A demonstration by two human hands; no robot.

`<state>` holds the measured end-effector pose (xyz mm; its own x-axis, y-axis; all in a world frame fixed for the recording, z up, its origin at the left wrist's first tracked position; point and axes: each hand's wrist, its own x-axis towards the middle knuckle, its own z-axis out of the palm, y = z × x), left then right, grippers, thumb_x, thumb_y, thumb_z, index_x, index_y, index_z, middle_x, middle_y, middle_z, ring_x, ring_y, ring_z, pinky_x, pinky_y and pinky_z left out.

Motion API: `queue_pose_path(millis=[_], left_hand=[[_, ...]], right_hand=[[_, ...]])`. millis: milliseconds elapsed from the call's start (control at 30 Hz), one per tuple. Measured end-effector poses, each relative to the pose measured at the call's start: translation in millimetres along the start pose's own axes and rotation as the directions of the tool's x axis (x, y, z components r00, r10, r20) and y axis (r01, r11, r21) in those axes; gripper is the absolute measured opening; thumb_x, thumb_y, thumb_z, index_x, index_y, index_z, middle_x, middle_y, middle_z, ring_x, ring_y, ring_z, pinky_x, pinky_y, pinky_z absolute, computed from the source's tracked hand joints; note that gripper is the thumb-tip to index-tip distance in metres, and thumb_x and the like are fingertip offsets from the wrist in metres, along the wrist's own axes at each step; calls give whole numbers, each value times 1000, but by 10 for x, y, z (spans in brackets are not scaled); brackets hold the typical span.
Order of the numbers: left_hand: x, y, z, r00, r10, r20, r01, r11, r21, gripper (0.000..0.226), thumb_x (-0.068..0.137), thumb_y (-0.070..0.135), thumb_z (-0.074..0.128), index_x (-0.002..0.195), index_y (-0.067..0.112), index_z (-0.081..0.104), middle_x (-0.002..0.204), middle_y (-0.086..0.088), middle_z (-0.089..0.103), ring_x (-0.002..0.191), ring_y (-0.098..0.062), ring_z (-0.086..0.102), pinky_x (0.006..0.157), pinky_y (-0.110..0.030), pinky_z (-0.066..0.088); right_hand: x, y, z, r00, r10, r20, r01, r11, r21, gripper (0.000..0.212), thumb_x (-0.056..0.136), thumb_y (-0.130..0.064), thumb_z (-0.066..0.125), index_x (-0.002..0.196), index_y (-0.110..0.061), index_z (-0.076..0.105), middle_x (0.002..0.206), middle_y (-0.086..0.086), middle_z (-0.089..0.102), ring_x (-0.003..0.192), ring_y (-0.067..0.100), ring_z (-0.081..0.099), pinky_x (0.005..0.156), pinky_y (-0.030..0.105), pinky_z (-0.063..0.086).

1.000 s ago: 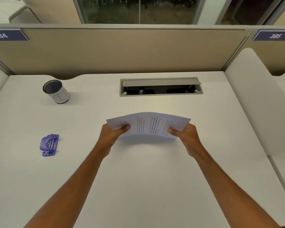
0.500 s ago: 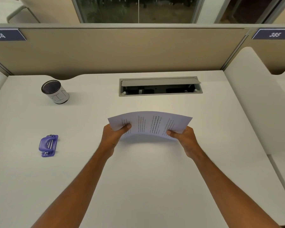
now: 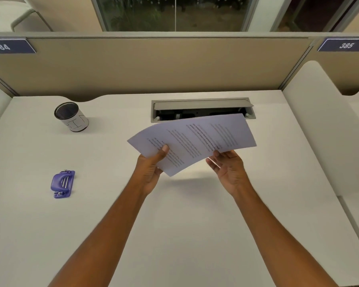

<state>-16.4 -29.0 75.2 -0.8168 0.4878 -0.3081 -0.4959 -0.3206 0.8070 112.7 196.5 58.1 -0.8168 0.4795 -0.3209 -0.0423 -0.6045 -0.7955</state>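
Observation:
A printed sheet of paper (image 3: 197,141) is lifted above the white desk (image 3: 174,224), tilted with its right side raised. My left hand (image 3: 151,168) pinches its lower left edge, thumb on top. My right hand (image 3: 228,168) is palm up under the sheet's lower right edge with fingers spread and relaxed, their tips hidden beneath the paper.
A purple hole punch (image 3: 63,183) lies at the left of the desk. A mesh pen cup (image 3: 72,117) wrapped in a white label stands at the back left. An open cable tray (image 3: 202,109) is set into the desk behind the paper. Partition panels enclose the back and right.
The sheet has risen and rotated, its right side swinging up and away. My right hand has let go of its pinch and opened under the paper; my left hand still holds the sheet.

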Motion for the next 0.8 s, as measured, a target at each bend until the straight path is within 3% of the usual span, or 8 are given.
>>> queue_pose_path(millis=[67, 167, 367, 467, 533, 633, 800], left_hand=[[-17, -60, 55, 1000, 2, -5, -2, 999, -45, 49, 97, 10, 76, 140, 33, 67, 144, -15, 71, 131, -36, 67, 107, -67, 58], [-32, -136, 74, 1000, -20, 3, 21, 995, -100, 55, 97, 11, 76, 146, 32, 62, 150, -17, 68, 138, -38, 64, 109, -69, 56], [-17, -102, -103, 994, -59, -93, 48, 993, -112, 51, 91, 12, 82, 140, 22, 69, 137, -9, 78, 127, -28, 72, 103, -54, 63], [19, 17, -207, 993, -37, -108, 42, 998, 44, 38, 85, 20, 86, 121, 15, 75, 117, -4, 83, 113, -25, 72, 88, -33, 67], [45, 69, -259, 998, -1, -58, 14, 975, 221, 30, 89, 21, 87, 116, 15, 77, 117, -4, 85, 108, -25, 75, 84, -28, 65], [91, 150, -224, 999, 9, 31, -20, 921, 388, 32, 92, 22, 89, 122, 15, 80, 121, -5, 85, 111, -28, 81, 87, -30, 67], [134, 258, -24, 995, 43, 94, -80, 895, 438, 33, 92, 24, 90, 124, 27, 81, 122, 2, 85, 109, -22, 83, 89, -34, 69]], right_hand=[[-6, -2, 133, 998, -28, 48, 26, 999, 30, 40, 92, 5, 76, 125, -19, 72, 131, 13, 75, 123, 33, 74, 104, 47, 62], [3, -46, 249, 998, -55, 6, 55, 997, 46, 48, 96, 2, 74, 140, -15, 66, 140, 14, 74, 126, 32, 74, 103, 50, 63], [42, -192, 227, 991, -101, -83, 95, 993, -76, 37, 94, 0, 81, 127, -16, 77, 129, 11, 81, 113, 27, 80, 90, 46, 68], [62, -284, 166, 989, -119, -94, 102, 981, -162, 30, 92, 1, 82, 118, -16, 80, 125, 10, 83, 112, 29, 81, 86, 43, 68], [69, -329, 150, 987, -136, -88, 112, 964, -241, 28, 92, 0, 83, 115, -15, 80, 124, 9, 84, 113, 32, 81, 90, 46, 69], [57, -369, 184, 983, -177, -56, 146, 924, -355, 28, 92, -1, 84, 111, -21, 83, 118, 4, 86, 105, 27, 83, 89, 43, 69], [40, -366, 300, 979, -200, 28, 190, 867, -460, 33, 92, -3, 84, 111, -29, 83, 114, -5, 86, 99, 19, 83, 83, 29, 67]])
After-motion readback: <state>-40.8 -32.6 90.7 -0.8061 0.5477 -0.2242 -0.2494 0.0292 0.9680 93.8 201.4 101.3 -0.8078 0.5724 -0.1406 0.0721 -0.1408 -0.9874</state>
